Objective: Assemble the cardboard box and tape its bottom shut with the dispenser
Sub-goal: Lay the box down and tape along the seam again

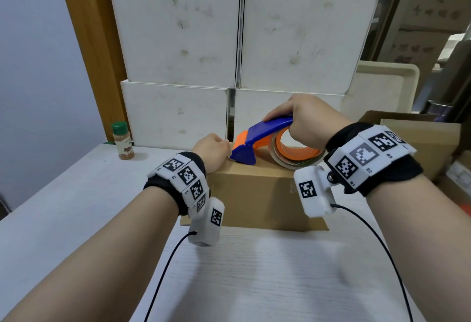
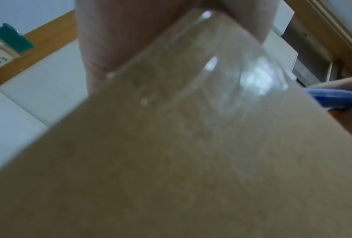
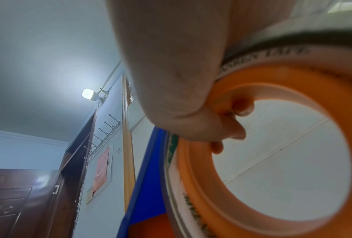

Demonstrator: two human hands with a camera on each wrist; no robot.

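On the desk [image 1: 76, 219], the right hand [image 1: 309, 121] clamps the dispenser [image 1: 257, 140] marked "TAPE"; the left hand [image 1: 210, 152] grips the box [image 1: 257, 194].

Open desk in front, walled in behind.

The near stretch of the desk [image 1: 254, 275] is open in front of the brown box [image 1: 257, 194]. Behind the box a stack of white boxes [image 1: 178, 41] rises like a wall. A spice jar [image 1: 122, 140] stands at the far left near them; between jar and box the desk is free. More cardboard [image 1: 418, 143] crowds the right side.
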